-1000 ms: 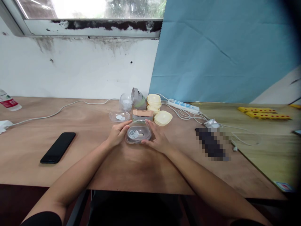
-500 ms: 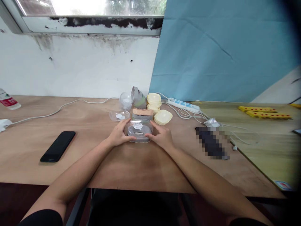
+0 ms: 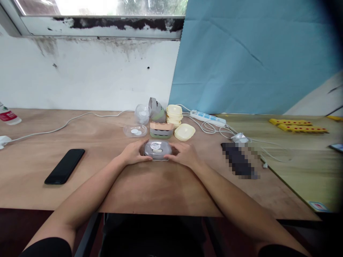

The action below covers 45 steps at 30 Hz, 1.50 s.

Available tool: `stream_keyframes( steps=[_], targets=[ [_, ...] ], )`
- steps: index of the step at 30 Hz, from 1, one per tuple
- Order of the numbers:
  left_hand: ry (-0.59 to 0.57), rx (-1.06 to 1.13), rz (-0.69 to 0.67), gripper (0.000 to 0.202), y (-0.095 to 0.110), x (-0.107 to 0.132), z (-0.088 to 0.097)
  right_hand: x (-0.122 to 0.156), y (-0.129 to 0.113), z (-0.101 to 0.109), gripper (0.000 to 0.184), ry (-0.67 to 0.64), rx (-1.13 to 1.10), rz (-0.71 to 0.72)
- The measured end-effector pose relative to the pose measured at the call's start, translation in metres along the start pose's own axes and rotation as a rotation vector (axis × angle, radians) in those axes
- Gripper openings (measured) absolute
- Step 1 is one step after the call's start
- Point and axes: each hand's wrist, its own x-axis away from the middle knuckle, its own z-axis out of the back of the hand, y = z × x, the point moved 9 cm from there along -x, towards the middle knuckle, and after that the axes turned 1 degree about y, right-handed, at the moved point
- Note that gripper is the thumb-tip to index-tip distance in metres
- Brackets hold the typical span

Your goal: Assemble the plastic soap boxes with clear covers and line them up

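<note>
A clear plastic box (image 3: pixel 161 146) with rounded corners and a grey inside rests on the table in front of me. Its transparent lid carries a round white printed sticker (image 3: pixel 155 146). Along the left side of the box curls my left hand (image 3: pixel 134 152), thumb at the front and fingers toward the back. My right hand (image 3: pixel 184 154) grips the opposite side in the same way. Right behind the box are wavy-edged sleeves (image 3: pixel 161 130) in orange, grey and green. A clear lid (image 3: pixel 128 131) with white round stickers lies to their left.
Pale yellow containers (image 3: pixel 184 132) stand stacked and loose behind my right hand. Farther back are clear cups (image 3: pixel 142 114), grey sleeves (image 3: pixel 156 109) and a white power strip (image 3: pixel 207 118) with cables. A black phone (image 3: pixel 65 166) lies left; yellow strips (image 3: pixel 302 128) lie far right.
The clear lid, tilted up at the back before, now lies lower and flatter on the box. Both hands have come down slightly with it, uncovering the green sleeve behind.
</note>
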Motion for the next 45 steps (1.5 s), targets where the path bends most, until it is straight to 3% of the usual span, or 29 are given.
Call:
stream_keyframes(
  steps=[10,14,23,26,30,33,36,41,45],
  targets=[
    [-0.015,-0.016,0.029,0.101,0.002,-0.001,-0.002,-0.005,-0.001,0.004,0.056,-0.033,-0.150,-0.016],
    [-0.005,0.014,0.000,0.106,0.004,0.000,-0.001,-0.006,0.000,0.000,0.060,-0.113,-0.156,-0.059],
    [0.016,0.020,-0.075,0.092,0.008,0.000,0.001,-0.006,-0.001,-0.006,0.068,-0.201,-0.204,-0.066],
    [0.087,0.007,-0.113,0.080,0.009,0.000,0.008,-0.006,-0.005,-0.008,0.072,-0.224,-0.238,-0.025],
    [0.199,-0.029,-0.277,0.066,0.026,0.003,0.021,-0.009,-0.008,-0.013,0.071,-0.201,-0.252,-0.008],
    [0.108,-0.072,-0.388,0.071,0.045,0.005,0.013,-0.011,-0.008,-0.018,0.070,-0.165,-0.234,-0.035],
    [0.011,-0.145,-0.408,0.075,0.055,0.005,0.004,-0.012,-0.009,-0.020,0.063,-0.143,-0.235,-0.037],
    [-0.001,-0.219,-0.358,0.062,0.058,0.006,0.011,-0.012,-0.003,-0.022,0.048,-0.141,-0.211,-0.045],
    [0.014,-0.256,-0.381,0.056,0.061,0.012,0.013,-0.011,0.000,-0.024,0.047,-0.142,-0.213,-0.041]
  ],
)
